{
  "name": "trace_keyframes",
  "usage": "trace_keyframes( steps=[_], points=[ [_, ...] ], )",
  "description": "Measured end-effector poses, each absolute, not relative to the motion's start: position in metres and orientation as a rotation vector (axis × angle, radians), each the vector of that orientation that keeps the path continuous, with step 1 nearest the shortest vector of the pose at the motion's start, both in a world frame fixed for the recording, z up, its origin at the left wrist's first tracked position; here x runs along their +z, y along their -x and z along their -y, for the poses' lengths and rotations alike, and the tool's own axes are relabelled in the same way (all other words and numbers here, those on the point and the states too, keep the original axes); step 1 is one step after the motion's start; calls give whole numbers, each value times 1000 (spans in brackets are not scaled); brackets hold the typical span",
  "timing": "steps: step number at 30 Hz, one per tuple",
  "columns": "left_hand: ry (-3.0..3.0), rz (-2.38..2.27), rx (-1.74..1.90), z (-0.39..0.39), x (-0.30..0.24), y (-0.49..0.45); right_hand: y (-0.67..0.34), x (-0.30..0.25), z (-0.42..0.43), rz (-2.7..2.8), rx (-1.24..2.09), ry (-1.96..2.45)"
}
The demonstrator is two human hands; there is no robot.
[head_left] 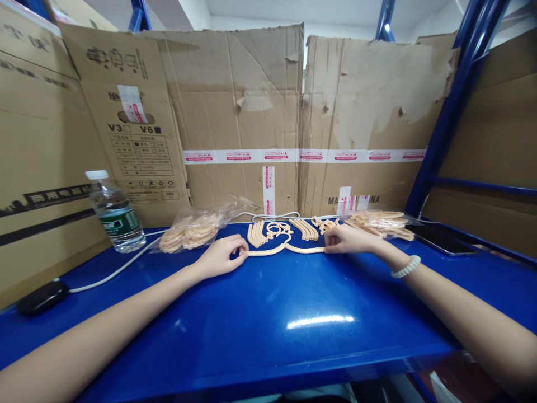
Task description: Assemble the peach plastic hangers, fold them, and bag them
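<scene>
A thin, pale wooden curved strip (285, 249) lies flat on the blue shelf surface (268, 302), dipping up at its middle. My left hand (222, 254) pinches its left end and my right hand (350, 239) pinches its right end. Just behind it lie small stacks of similar curved wooden pieces (257, 234), a looped wooden piece (280, 229) and more curved slats (308, 228). My right wrist wears a white bead bracelet (406, 267).
A clear bag of wooden pieces (191, 230) lies back left, another bag (380, 222) back right. A water bottle (114, 211) stands at left beside a white cable (117, 268) and black device (39, 296). A dark phone (440, 239) lies right. Cardboard walls (251, 112) surround.
</scene>
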State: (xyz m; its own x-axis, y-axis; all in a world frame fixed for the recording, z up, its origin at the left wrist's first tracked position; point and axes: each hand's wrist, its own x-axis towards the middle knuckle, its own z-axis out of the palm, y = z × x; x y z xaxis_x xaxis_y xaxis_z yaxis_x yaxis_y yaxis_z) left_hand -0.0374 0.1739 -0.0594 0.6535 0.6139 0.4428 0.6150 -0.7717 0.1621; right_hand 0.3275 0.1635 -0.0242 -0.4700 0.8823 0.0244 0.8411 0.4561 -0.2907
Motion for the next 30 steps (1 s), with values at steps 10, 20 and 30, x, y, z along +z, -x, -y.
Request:
trace_keyframes(
  steps=[10, 20, 30],
  points=[
    [2779, 1168, -794, -174, -60, 37, -337, -26, -169, 2568, 275, 1580],
    [2692, 1267, -839, -183, -64, 43, -339, -18, -164, 2625, 268, 1696],
    [2780, 1150, -753, -190, -70, 44, -339, -16, -161, 2618, 304, 1698]
  ],
)
